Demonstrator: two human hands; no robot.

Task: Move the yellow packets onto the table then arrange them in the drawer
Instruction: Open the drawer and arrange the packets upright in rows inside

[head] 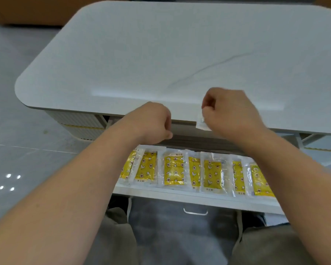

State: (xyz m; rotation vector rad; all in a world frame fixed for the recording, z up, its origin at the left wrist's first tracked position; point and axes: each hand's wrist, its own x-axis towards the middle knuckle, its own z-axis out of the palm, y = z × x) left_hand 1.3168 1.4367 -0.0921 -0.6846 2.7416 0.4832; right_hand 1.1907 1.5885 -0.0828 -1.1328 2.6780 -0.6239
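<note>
White marble-look table (161, 54) with a faint grey vein and rounded corners fills the far half of the view, and a white drawer (180, 196) stands pulled out from under its near edge, toward the person. Yellow packets in clear plastic wrap, printed with small stars and moons (174, 169), lie flat in the drawer in a row running from left to right, side by side, some overlapping their neighbours at the edges; the right end of the row is hidden under the right forearm. The left hand (153, 121) hovers at the table's near edge above the left end of the row, its fingers curled in with nothing visible in them. The right hand (231, 111) is further right, over the table's near edge, and pinches a small crinkled clear wrapper (202, 122) that hangs down in front of the edge; it is blurred, and little of any yellow shows on it. A slim silver metal handle (195, 212) sits on the drawer's front face, near the person's khaki-clad knees (118, 236). Pale grey glossy floor tiles (17, 150) lie to the left of the table.
</note>
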